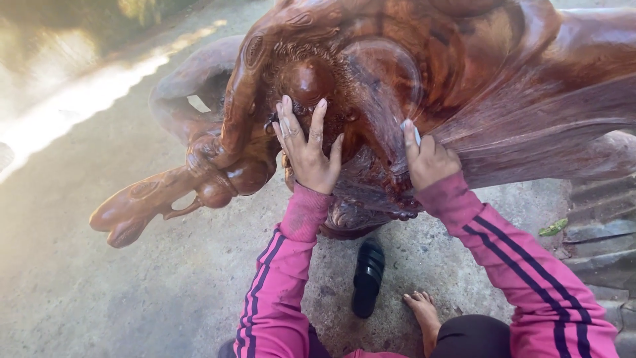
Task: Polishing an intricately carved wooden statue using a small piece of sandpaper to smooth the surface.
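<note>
One head-worn view looks steeply down, close to the carving.

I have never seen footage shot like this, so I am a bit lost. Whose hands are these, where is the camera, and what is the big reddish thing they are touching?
The camera sits on the person's head and looks down, so the two arms in pink sleeves are the person's own. The big reddish thing is a carved wooden sculpture, glossy and dark red, standing on a concrete floor. The left hand lies flat on the carving with fingers spread. The right hand is closed around a small pale object pressed to the wood; it is too hidden to tell what it is. Below, you see a black sandal on the floor and the person's bare foot beside it.
</note>
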